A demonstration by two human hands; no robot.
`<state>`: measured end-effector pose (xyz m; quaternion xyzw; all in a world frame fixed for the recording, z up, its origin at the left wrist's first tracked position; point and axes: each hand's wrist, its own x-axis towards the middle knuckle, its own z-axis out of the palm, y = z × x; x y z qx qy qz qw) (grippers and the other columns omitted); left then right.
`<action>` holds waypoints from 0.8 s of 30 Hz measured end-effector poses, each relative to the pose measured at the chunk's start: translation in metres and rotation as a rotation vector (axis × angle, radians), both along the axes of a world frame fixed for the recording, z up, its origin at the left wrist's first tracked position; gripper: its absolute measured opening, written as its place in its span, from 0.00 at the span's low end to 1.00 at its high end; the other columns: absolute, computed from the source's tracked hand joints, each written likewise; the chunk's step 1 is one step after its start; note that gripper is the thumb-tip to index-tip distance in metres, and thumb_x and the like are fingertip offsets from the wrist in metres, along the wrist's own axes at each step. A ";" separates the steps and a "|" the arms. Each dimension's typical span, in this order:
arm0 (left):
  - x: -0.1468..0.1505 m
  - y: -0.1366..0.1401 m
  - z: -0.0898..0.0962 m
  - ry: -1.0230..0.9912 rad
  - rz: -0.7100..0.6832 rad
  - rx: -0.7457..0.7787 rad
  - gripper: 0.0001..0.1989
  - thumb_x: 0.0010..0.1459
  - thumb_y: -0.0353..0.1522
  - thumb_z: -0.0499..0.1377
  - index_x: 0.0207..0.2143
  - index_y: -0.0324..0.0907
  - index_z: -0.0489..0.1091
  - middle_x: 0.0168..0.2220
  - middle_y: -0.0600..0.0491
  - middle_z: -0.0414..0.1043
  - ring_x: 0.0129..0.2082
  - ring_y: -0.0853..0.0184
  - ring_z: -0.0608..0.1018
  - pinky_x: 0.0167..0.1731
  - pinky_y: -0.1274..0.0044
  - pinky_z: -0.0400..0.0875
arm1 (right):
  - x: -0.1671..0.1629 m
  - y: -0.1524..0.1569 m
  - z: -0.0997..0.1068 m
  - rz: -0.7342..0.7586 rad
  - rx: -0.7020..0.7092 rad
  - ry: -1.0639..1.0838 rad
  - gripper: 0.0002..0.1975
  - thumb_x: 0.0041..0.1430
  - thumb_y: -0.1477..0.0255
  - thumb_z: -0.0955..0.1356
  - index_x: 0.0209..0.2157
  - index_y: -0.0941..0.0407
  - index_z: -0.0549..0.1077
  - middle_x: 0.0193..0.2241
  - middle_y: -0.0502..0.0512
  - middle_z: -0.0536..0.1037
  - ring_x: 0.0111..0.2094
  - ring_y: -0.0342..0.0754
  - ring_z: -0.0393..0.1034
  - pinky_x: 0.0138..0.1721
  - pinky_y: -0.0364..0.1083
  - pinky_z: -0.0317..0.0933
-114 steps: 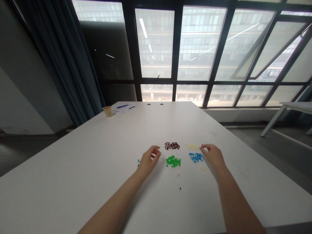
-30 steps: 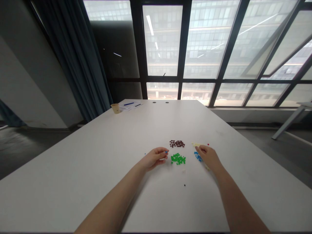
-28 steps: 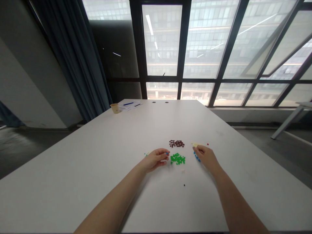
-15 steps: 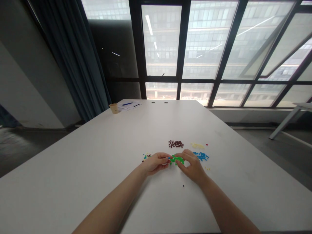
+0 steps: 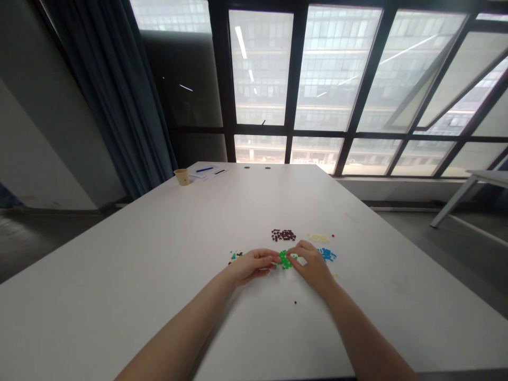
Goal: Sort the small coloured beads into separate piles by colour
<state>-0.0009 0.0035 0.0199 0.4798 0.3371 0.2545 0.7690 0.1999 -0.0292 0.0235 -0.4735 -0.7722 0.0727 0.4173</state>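
Observation:
Small green pieces (image 5: 284, 260), which look like toy building bricks, lie in a loose pile on the white table. My left hand (image 5: 256, 266) is at the pile's left edge, fingers curled and fingertips drawn together; what they hold, if anything, is too small to make out. On the other side my right hand (image 5: 311, 266) has thumb and index finger pinched over the green pieces, and anything between them is hidden. Blue pieces (image 5: 327, 255) lie just beyond my right hand. A mixed-colour heap (image 5: 235, 256) shows behind my left wrist.
Dark brown pieces (image 5: 283, 235) and pale yellow pieces (image 5: 318, 238) lie farther back, with a red piece (image 5: 333, 236) beside them. One tiny black piece (image 5: 295, 302) sits between my forearms. A paper cup (image 5: 182, 177) and papers with a pen (image 5: 204, 170) are at the far left.
The right hand's thumb and index finger have drawn closer together over the green pile. A bit of blue at my left fingertips no longer shows. The whole view has shifted slightly.

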 end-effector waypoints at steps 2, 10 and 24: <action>-0.008 0.005 0.006 0.070 0.067 0.069 0.17 0.43 0.34 0.62 0.39 0.42 0.69 0.42 0.48 0.69 0.36 0.70 0.71 0.35 0.80 0.62 | 0.027 0.007 -0.001 -0.189 -0.027 0.003 0.06 0.50 0.71 0.64 0.27 0.55 0.73 0.23 0.51 0.67 0.27 0.44 0.62 0.32 0.44 0.57; -0.058 0.039 0.008 0.787 0.370 0.669 0.13 0.44 0.37 0.57 0.32 0.38 0.70 0.32 0.48 0.72 0.31 0.64 0.72 0.31 0.77 0.63 | 0.125 0.021 -0.030 -0.778 -0.313 -0.125 0.11 0.43 0.69 0.63 0.25 0.57 0.75 0.24 0.57 0.72 0.26 0.47 0.64 0.29 0.44 0.55; -0.075 0.046 0.001 1.074 0.330 0.742 0.09 0.44 0.30 0.54 0.29 0.37 0.71 0.33 0.44 0.73 0.32 0.61 0.73 0.32 0.76 0.62 | 0.124 0.026 -0.037 -0.724 -0.451 -0.042 0.14 0.44 0.66 0.62 0.27 0.59 0.75 0.26 0.59 0.76 0.28 0.49 0.68 0.29 0.44 0.56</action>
